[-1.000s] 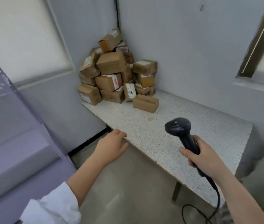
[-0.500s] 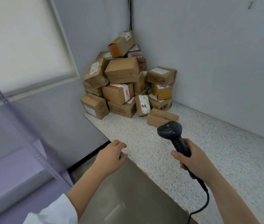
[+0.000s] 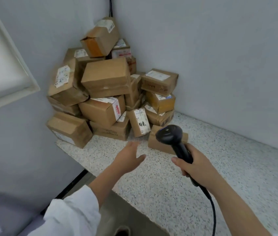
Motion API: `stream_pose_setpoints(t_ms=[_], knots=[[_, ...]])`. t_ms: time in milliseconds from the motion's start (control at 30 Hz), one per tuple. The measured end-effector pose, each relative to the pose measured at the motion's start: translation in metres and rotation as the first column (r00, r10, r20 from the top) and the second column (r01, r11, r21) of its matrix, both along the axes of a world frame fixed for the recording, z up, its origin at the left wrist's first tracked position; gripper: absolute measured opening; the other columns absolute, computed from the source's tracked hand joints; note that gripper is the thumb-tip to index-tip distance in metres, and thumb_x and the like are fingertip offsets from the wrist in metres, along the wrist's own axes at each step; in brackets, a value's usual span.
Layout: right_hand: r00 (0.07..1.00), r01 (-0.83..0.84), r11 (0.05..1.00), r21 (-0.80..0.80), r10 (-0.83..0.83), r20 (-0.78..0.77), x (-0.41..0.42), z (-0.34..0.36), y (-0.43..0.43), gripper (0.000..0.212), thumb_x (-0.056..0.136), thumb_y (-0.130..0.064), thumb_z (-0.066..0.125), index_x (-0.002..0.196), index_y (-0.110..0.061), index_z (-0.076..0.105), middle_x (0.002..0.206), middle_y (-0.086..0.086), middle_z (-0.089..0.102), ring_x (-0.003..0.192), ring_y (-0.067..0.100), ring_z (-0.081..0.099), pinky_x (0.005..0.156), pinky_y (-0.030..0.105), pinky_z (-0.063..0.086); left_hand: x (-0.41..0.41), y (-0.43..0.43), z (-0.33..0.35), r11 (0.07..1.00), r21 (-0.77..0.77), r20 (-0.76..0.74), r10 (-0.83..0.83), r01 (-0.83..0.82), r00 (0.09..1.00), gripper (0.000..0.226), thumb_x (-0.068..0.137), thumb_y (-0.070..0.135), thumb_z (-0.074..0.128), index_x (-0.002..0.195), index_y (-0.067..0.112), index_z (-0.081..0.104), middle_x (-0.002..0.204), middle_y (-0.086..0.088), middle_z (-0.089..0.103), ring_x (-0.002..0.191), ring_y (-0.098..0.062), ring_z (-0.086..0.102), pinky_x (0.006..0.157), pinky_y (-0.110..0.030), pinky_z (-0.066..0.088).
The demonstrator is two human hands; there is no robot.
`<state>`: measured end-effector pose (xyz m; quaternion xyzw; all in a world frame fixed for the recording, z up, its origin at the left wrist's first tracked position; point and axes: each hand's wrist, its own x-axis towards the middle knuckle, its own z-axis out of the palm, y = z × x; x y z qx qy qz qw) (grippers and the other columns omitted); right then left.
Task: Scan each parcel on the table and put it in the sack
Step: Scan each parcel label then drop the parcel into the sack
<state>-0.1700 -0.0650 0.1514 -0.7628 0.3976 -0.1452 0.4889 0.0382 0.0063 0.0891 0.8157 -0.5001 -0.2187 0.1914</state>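
Parcels (image 3: 106,80): heaped at 11 o'clock in the table (image 3: 228,176) corner, propped by both walls
Left hand (image 3: 130,158): held spread and empty toward 12 o'clock, judged ready for a box
Right hand (image 3: 197,165): wrapped round scanner (image 3: 169,134), aimed at the pile
Sack: not seen

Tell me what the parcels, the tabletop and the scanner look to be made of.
Parcels: brown cardboard, matte, with creased, dented corners, white paper labels and shiny tape strips. Tabletop: pale with fine dark speckles, likely terrazzo or a stone-look laminate; the picture cannot settle which. Scanner: black moulded plastic, probably, with a soft sheen on its rounded head.
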Motion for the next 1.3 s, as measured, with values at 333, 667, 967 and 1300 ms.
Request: stream_pose_setpoints(t_ms=[333, 667, 967, 1300], knots=[[0.976, 0.218, 0.973, 0.076, -0.218, -0.005, 0.095, -0.018, -0.026, 0.023, 0.085, -0.025, 0.066, 0.1, -0.032, 0.049, 0.071, -0.001, 0.055, 0.051, 0.003, 0.054, 0.053, 0.019, 0.046, 0.119, -0.101, -0.069, 0.99, 0.114, -0.323, -0.044, 0.084, 0.945, 0.056, 0.093, 0.032, 0.056, 0.144, 0.022, 0.035, 0.147, -0.004, 0.031, 0.131, -0.022, 0.038, 0.097, -0.026, 0.036], [0.932, 0.358, 0.929, 0.09, -0.35, -0.095, 0.111, -0.023, -0.025, 0.031, 0.085, -0.027, 0.065, 0.112, -0.027, 0.05, 0.075, -0.004, 0.055, 0.052, 0.0, 0.056, 0.051, 0.014, 0.044, 0.131, -0.151, -0.097, 0.987, 0.133, -0.577, 0.008, 0.085, 0.817, 0.058, 0.091, 0.033, 0.06, 0.144, 0.025, 0.038, 0.156, -0.009, 0.008, 0.143, -0.029, 0.014, 0.114, -0.034, 0.019], [0.931, 0.364, 0.922, 0.129, -0.358, -0.073, 0.104, -0.018, -0.03, 0.031, 0.085, -0.022, 0.066, 0.111, -0.027, 0.051, 0.078, -0.006, 0.054, 0.054, 0.0, 0.054, 0.055, 0.016, 0.046, 0.126, -0.167, -0.1, 0.979, 0.203, -0.521, 0.119, -0.014, 0.845, 0.073, 0.081, 0.042, 0.07, 0.144, 0.037, 0.033, 0.15, -0.014, 0.004, 0.131, -0.035, 0.032, 0.11, -0.037, 0.034], [0.96, 0.282, 0.947, 0.155, -0.278, -0.045, 0.085, -0.022, -0.025, 0.024, 0.086, -0.022, 0.065, 0.104, -0.03, 0.051, 0.067, -0.004, 0.054, 0.048, 0.001, 0.052, 0.052, 0.019, 0.044, 0.119, -0.101, -0.119, 0.993, 0.082, -0.606, 0.114, -0.082, 0.787, 0.092, 0.049, 0.067, 0.073, 0.128, 0.021, 0.058, 0.136, -0.007, 0.051, 0.126, -0.024, 0.047, 0.104, -0.042, 0.044]])
